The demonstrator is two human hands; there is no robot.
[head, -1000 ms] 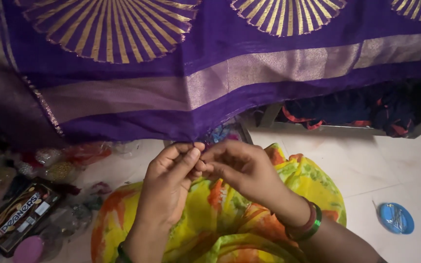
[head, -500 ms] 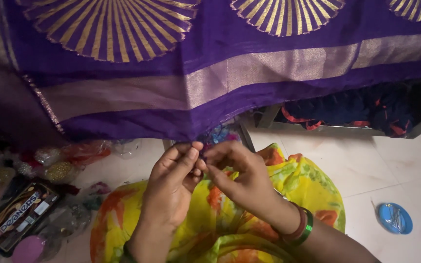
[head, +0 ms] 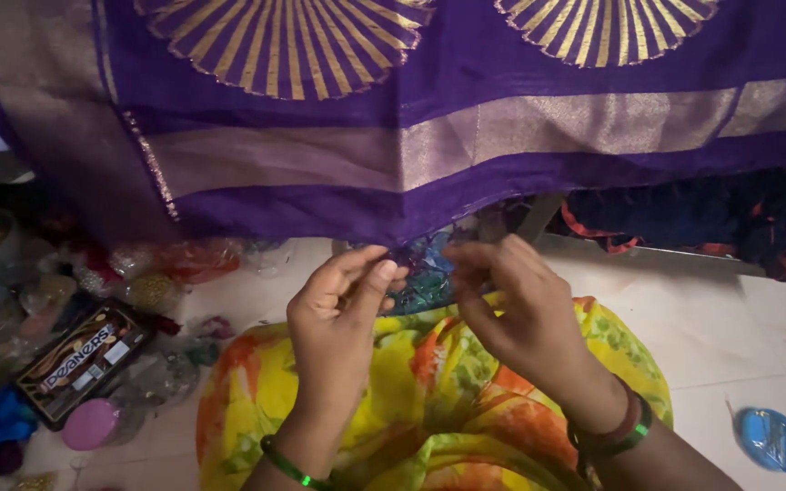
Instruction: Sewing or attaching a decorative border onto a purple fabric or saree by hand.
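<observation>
While the purple sari cloth (head: 502,82), woven with gold fan motifs and a wide gold band, hangs across the whole top of the view, its lower hem (head: 393,218) drops to just above both hands. Below them a yellow, orange and green printed fabric (head: 429,409) lies bunched on the pale tiled floor (head: 757,336).

Left of that: clear packets of beads and trims (head: 138,282), a dark flat box (head: 79,359), a small pink round lid (head: 90,425). Far right, a blue round case (head: 775,440) on the tiles.

Left hand (head: 343,318): fingers curled, thumb pressed to forefinger in a pinch, at the hem edge. Right hand (head: 520,309): fingers closed toward the left, tips drawn together. Between the two sits a small blue-green tassel cluster (head: 425,273), touching the hem; whether either hand actually grips a strand of it or a thread cannot be told, as the fingers hide the contact.

Judgement: the step in hand looks like knotting or fixing a tassel to the hem edge. A next move would call for steady tension from both pinches, held close to the cloth, so the fine strands neither slip nor tangle with the neighbouring ones.
</observation>
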